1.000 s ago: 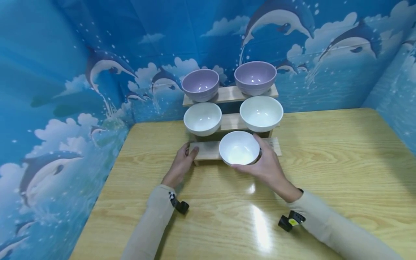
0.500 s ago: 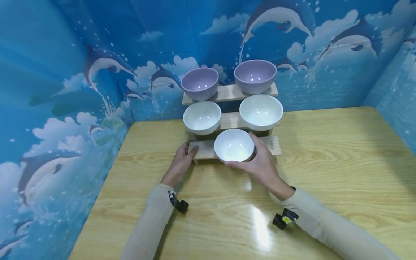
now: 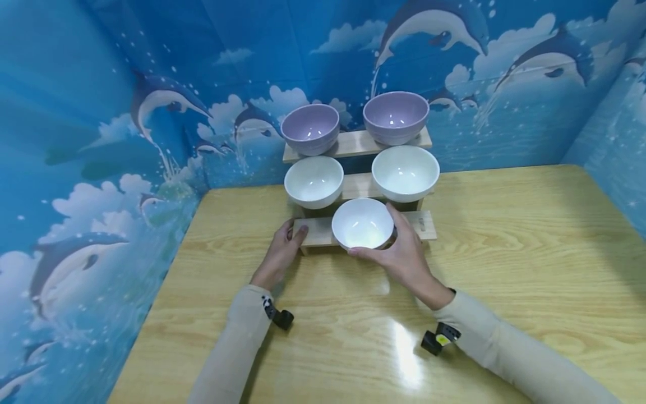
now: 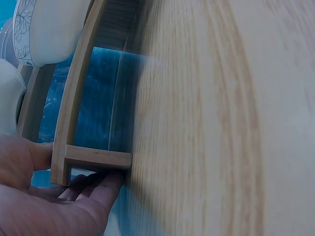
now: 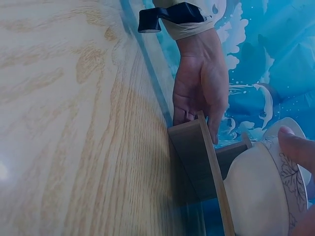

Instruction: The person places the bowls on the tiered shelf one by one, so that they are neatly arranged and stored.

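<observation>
A white bowl stands on the lowest step of a three-tier wooden rack. My right hand grips this bowl from the right, thumb at its near rim and fingers on the far right side. In the right wrist view the bowl shows a patterned band below its rim. My left hand holds the left end of the lowest step; in the left wrist view its thumb lies on top and its fingers reach beneath the board.
Two white bowls, one left and one right, stand on the middle step. Two purple bowls, one left and one right, stand on the top step. A dolphin-print cloth hangs behind the wooden table.
My right hand has shifted the front white bowl slightly left along the lowest step, with almost no motion in the last half second. My left hand stays on the rack's end.
</observation>
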Demonstrator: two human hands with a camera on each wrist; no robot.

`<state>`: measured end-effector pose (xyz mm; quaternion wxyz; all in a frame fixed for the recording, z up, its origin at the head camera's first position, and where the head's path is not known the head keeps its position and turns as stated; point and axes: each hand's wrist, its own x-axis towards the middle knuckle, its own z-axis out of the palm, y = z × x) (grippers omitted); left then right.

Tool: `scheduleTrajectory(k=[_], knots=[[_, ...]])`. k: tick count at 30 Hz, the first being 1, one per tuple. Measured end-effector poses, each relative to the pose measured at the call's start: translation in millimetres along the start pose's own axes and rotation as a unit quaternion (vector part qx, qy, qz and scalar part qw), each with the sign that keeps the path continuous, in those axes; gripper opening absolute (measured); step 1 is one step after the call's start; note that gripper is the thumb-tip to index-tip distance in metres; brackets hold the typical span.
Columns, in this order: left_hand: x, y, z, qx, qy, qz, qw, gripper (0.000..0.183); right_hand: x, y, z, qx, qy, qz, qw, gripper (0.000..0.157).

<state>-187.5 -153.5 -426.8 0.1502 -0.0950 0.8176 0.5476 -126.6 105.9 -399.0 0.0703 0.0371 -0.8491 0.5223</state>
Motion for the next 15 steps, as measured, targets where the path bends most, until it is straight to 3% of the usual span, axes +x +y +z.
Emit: scheduleTrajectory(k=[7,15], knots=[[-2.3,-1.4,-1.2,-0.005,-0.001,0.004,1.0000,0.076,-1.7,1.1,-1.7,0.005,-0.007,0.002,1.000,0.119],[-12.9,0.1,-5.7,0.036,0.029,0.057,0.9973,0.076,-6.7,2.1,-15.4,0.079,-0.032,-0.011,0.996,0.108]])
